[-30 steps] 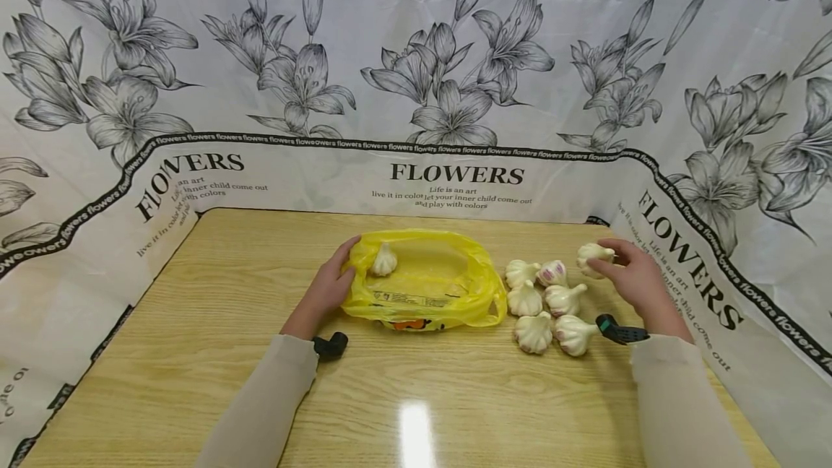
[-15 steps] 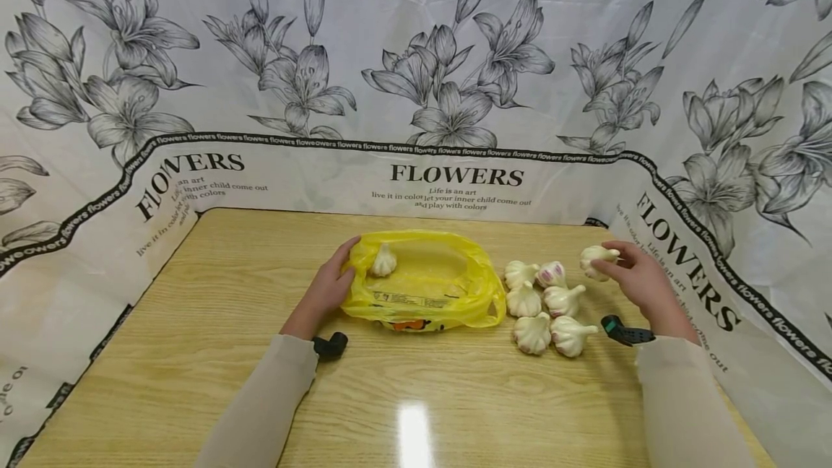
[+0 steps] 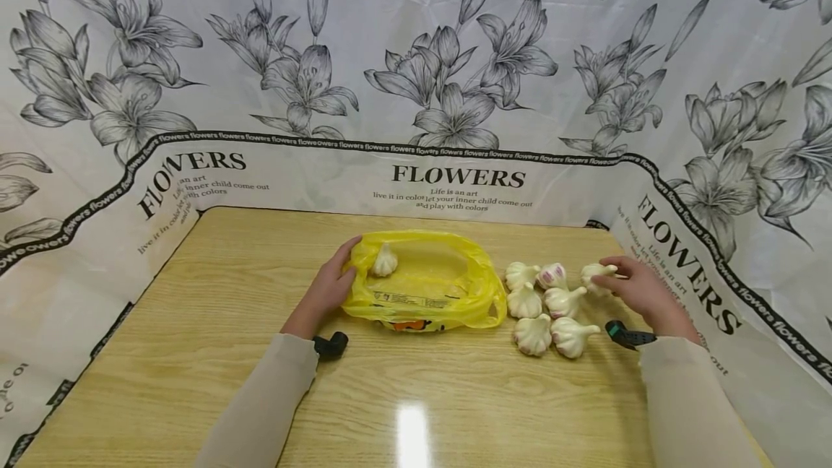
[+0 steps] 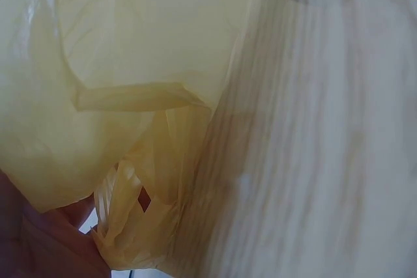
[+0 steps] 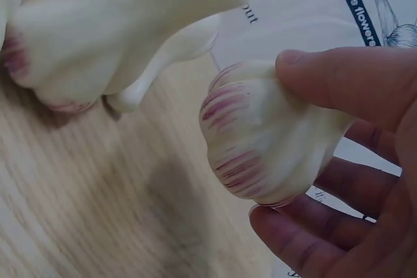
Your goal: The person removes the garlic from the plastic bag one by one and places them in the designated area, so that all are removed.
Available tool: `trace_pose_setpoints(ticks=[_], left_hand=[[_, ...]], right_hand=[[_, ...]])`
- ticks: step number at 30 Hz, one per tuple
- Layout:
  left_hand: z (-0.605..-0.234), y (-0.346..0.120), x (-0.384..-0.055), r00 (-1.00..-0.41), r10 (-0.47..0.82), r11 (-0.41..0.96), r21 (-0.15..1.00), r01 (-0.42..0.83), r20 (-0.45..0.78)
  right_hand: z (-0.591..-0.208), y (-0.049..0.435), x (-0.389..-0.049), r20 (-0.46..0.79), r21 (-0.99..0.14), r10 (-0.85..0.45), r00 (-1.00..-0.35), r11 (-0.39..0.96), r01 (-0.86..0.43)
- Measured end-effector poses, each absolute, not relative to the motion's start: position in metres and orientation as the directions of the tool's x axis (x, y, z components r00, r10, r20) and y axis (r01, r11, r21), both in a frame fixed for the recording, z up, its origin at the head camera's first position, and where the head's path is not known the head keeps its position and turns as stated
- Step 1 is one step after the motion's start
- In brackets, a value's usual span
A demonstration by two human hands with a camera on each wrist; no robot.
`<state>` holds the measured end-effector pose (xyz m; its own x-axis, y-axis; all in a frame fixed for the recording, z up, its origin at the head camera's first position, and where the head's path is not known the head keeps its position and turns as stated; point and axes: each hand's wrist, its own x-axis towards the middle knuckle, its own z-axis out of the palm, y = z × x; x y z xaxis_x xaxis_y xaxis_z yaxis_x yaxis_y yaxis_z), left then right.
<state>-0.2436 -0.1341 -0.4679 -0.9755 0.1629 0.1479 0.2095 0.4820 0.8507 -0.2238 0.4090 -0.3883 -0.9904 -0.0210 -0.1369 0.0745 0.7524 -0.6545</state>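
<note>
My left hand (image 3: 331, 284) grips the left edge of a yellow plastic bag (image 3: 422, 314), whose mouth faces up. In the left wrist view, the bag's thin film (image 4: 143, 43) covers part of the fingers at the lower left. One garlic bulb (image 3: 385, 261) lies inside the bag at its left end. My right hand (image 3: 643, 289) pinches another garlic bulb (image 3: 593, 277) between thumb and fingers; purple streaks mark its rounded base in the right wrist view. Just left of it, several garlic bulbs (image 3: 533, 334) sit grouped in rows on the table.
The wooden table (image 3: 325, 410) carries everything. A white flower-printed cloth (image 3: 455, 190) with lettering encloses the back and both sides. Each wrist wears a black device, such as the left strap mount (image 3: 331, 345).
The right hand, holding its garlic bulb, has shifted slightly right and then toward me, closer to the grouped bulbs. The left hand and the bag have stayed in place.
</note>
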Motion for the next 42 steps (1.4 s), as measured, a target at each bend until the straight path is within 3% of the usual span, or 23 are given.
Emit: trace_pose_setpoints(ticks=[9,42], left_hand=[[-0.469,-0.133,-0.244,-0.978,0.156,0.486,0.851,0.199,0.139],[-0.469,-0.133,-0.244,-0.981,0.142,0.474,0.861,0.183,0.131]], right_hand=[[-0.401,0.408,-0.227,-0.182,-0.642,-0.026,-0.983,0.761,0.098],[-0.416,0.400,-0.231,-0.169,-0.587,-0.027,-0.985,0.806,0.079]])
